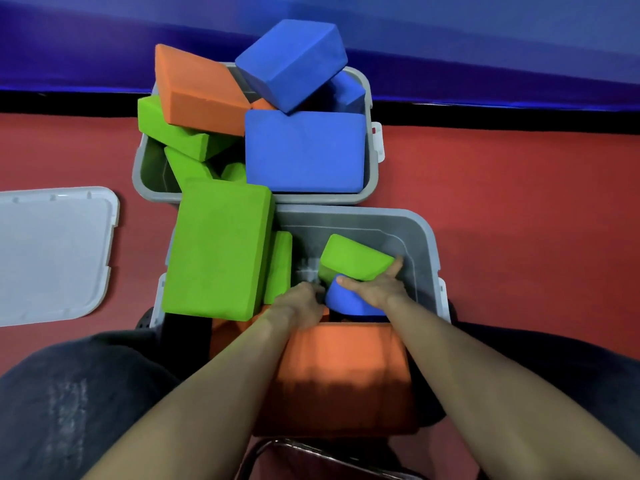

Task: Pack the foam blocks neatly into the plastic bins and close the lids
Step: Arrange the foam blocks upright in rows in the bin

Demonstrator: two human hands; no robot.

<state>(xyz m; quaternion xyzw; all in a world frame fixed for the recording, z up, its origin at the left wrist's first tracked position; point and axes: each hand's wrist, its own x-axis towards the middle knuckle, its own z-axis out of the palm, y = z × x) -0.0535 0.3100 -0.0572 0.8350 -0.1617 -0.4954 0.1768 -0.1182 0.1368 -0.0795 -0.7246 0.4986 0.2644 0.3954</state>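
Note:
Two grey plastic bins stand on the red floor. The near bin [424, 237] holds a tilted green block [353, 256], a blue block [349, 303] under it, a large upright green block [218, 251] leaning over its left rim and an orange block [341, 372] at its near side. My right hand [377, 285] grips the tilted green block with thumb and fingers spread round its near end. My left hand [304, 301] reaches down beside the blue block; its fingers are hidden. The far bin [145, 174] is piled with orange, green and blue blocks.
A grey lid [52, 254] lies flat on the floor to the left. A blue wall with a black base strip runs behind the far bin. My knees in dark trousers flank the near bin, and a chair edge [311, 452] shows below.

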